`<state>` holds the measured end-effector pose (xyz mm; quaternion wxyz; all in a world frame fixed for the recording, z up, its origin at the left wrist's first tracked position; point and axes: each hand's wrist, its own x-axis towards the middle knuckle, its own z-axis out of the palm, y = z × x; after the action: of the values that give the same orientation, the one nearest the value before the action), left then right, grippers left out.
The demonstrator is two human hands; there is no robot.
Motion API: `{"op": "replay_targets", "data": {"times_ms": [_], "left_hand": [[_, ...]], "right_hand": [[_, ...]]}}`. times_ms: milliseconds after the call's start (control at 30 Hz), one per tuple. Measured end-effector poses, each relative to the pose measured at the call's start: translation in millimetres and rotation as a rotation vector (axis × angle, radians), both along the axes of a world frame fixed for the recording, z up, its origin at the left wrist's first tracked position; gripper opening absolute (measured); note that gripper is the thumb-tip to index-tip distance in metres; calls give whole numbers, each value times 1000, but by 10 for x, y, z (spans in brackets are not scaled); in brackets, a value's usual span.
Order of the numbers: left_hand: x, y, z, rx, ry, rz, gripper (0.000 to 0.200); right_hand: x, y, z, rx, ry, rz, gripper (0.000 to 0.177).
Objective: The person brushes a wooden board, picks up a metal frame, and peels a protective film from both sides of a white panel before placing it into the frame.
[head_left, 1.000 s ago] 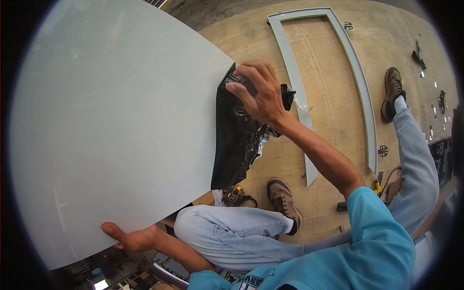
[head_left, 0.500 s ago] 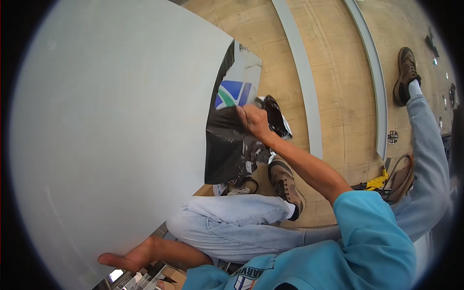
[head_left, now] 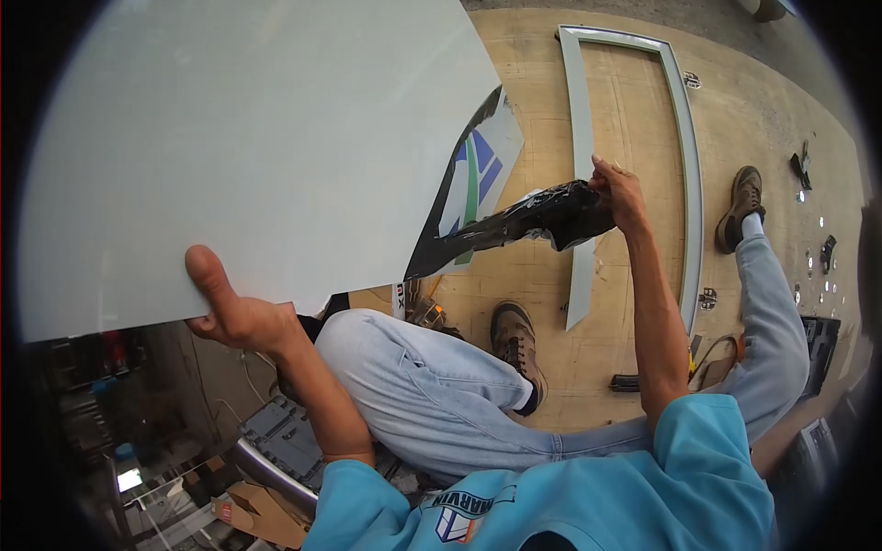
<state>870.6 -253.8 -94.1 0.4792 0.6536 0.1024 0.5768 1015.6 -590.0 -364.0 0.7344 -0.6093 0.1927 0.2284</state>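
Head: panel held; frame on wood, floor beyond.

Tan wood flr, grey gnd beyond

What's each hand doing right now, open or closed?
Left hand: gripping the pale panel by its edge, thumb on top.
Right hand: closed on the bunched black film.

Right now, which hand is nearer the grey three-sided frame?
Right. The right hand, gripping bunched black film, appears over the opening of the frame. The left hand is well off to its left, at the near edge of the large panel.
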Motion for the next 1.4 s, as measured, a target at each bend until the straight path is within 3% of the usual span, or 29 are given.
{"op": "replay_targets", "data": {"times_ms": [33, 100, 133, 200, 233, 267, 333, 433, 467, 500, 567, 633, 733, 833, 967, 1033, 1100, 1167, 1333, 1400], "left_hand": [[21, 61, -2, 1, 26, -98, 35], [85, -13, 19, 35, 38, -190, 28], [68, 30, -28, 105, 121, -144, 26], [-13, 76, -81, 157, 241, -142, 26], [-21, 75, -85, 196, 296, -129, 29], [-23, -22, -45, 175, 281, -161, 31], [-27, -142, -10, 145, 256, -217, 36], [-13, -313, 73, 140, 191, -213, 36], [53, -376, 97, 180, 152, -169, 42], [113, -436, 231, 190, 114, -185, 42], [329, -519, 518, 197, 305, -86, 51], [737, -603, 922, 332, 439, 3, 60], [1302, -890, 1423, 502, 464, 87, 57], [1901, -1027, 1587, 632, 570, 106, 51], [2429, -1047, 1422, 682, 757, 143, 42], [2643, -1026, 1219, 654, 879, 167, 35], [2685, -1208, 1072, 692, 926, 169, 34], [2735, -1355, 894, 752, 1001, 191, 34], [3305, -960, 130, 789, 1191, 91, 41], [3245, -957, -203, 654, 1305, -30, 47]], "right_hand": [[-20, 8, 177, -9, -13, 19, 31], [-110, 47, 426, 255, -75, 130, 34], [-87, -56, 274, 507, -29, 179, 41], [-43, -333, -267, 399, 267, 47, 39], [-29, -492, -891, 360, 370, -137, 33], [-4, -636, -1371, 346, 393, -99, 32], [-212, -428, -520, -115, 239, -95, 22], [-105, -656, -342, -120, 177, -221, 22], [-127, -722, -181, -156, -1, -191, 45], [-130, -783, 72, -146, -35, -214, 45], [-223, -817, 814, -211, -451, -155, 69], [-343, -709, 1493, -319, -616, -20, 83], [-782, 3, 2084, -272, -852, 243, 97], [-1269, 682, 2195, -115, -1007, 370, 103], [-1297, 1037, 1951, 57, -960, 141, 77], [-1188, 955, 1898, 11, -921, 127, 69], [-1087, 819, 1910, -36, -880, 119, 62], [-1039, 662, 1950, 76, -781, 156, 54], [-1002, 788, 1691, 190, -658, 42, 30], [-995, 858, 1522, 47, -637, 105, 25]]}}
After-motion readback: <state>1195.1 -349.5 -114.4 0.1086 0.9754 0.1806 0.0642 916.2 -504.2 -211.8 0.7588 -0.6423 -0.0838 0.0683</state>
